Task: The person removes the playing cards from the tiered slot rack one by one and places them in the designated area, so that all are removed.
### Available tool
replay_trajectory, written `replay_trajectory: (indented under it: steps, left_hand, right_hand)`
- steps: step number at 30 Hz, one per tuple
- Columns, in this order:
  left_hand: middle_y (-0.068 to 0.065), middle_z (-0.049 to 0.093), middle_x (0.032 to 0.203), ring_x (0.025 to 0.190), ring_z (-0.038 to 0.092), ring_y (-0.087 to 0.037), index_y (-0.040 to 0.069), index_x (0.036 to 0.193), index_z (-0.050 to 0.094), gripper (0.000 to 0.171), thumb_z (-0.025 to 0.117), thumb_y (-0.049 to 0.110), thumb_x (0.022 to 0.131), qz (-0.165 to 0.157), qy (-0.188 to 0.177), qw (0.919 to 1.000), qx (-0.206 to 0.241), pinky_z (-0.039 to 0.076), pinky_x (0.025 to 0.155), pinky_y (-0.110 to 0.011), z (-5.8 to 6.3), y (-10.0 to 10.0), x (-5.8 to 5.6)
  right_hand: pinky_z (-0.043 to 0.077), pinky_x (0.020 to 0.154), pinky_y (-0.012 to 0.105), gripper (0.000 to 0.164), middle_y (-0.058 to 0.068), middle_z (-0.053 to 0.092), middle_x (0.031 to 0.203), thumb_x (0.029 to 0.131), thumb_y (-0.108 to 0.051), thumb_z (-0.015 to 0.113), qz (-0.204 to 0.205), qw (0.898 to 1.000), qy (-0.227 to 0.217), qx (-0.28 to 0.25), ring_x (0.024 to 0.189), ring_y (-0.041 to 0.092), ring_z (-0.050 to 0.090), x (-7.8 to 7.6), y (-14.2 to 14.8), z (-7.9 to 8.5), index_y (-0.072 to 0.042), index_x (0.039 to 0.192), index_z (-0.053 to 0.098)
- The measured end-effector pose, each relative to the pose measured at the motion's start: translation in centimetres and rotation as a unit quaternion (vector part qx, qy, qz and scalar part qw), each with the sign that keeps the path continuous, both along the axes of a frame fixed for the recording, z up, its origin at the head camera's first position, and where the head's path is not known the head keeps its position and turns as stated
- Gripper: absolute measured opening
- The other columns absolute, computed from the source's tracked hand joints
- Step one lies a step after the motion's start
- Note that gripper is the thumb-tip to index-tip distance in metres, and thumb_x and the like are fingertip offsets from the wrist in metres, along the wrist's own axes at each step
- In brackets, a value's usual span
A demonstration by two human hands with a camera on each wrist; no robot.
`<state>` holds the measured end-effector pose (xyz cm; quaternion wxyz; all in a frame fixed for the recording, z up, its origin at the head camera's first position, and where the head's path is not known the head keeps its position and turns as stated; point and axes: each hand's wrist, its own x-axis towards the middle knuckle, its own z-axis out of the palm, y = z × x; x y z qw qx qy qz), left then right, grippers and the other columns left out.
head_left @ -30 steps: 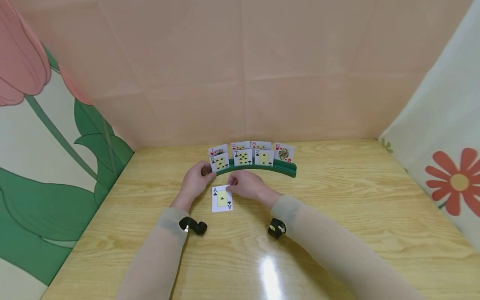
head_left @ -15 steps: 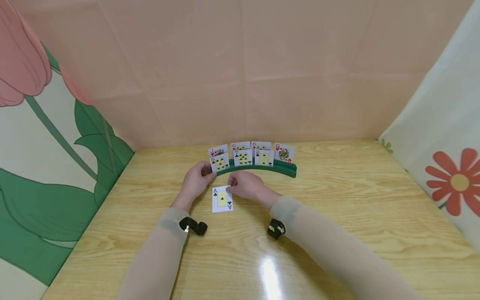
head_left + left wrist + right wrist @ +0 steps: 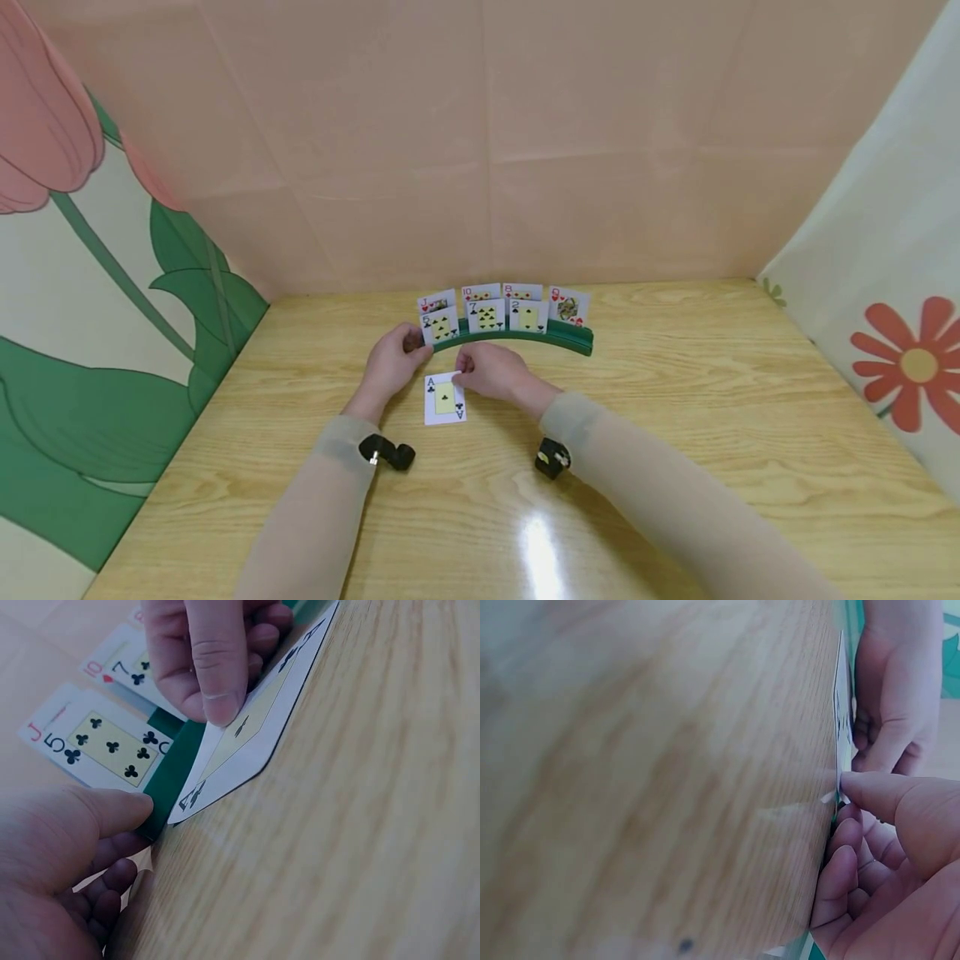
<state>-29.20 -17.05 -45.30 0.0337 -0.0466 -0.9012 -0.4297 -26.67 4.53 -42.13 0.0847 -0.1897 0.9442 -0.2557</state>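
An ace of clubs point(image 3: 444, 405) is pinched at its top right corner between the thumb and fingers of my right hand point(image 3: 493, 371). It is tilted just in front of a curved green card holder point(image 3: 567, 337). My left hand point(image 3: 392, 365) grips the holder's left end, and in the left wrist view its thumb point(image 3: 124, 812) lies on the front face. Upright in the holder's front row are a five of clubs point(image 3: 440, 326), a seven of clubs point(image 3: 487, 316) and a two point(image 3: 528, 317). The right wrist view shows the ace nearly edge-on.
Behind these stand a jack of hearts point(image 3: 433, 300), a red ten point(image 3: 481, 291), a red eight point(image 3: 522, 289) and a queen of hearts point(image 3: 570, 307). A peach cloth point(image 3: 480, 167) hangs behind the wooden table point(image 3: 675, 400), with flower-printed cloths at both sides.
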Motion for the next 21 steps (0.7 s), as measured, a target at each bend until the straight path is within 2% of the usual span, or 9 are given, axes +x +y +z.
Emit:
replay_trajectory:
  steps: [21]
  left_hand:
    - [-0.011, 0.07, 0.125, 0.115, 0.064, -0.03, 0.008, 0.133, 0.068, 0.031, 0.077, 0.022, 0.107, 0.002, -0.002, 1.0, -0.005, 0.052, 0.104, -0.048, 0.02, 0.0, -0.05]
  right_hand:
    - [0.051, 0.079, 0.036, 0.015, -0.005, 0.07, 0.092, 0.103, -0.027, 0.082, 0.004, 1.0, 0.009, 0.004, 0.083, 0.015, 0.063, -0.04, -0.08, -0.03, -0.018, 0.101, 0.07]
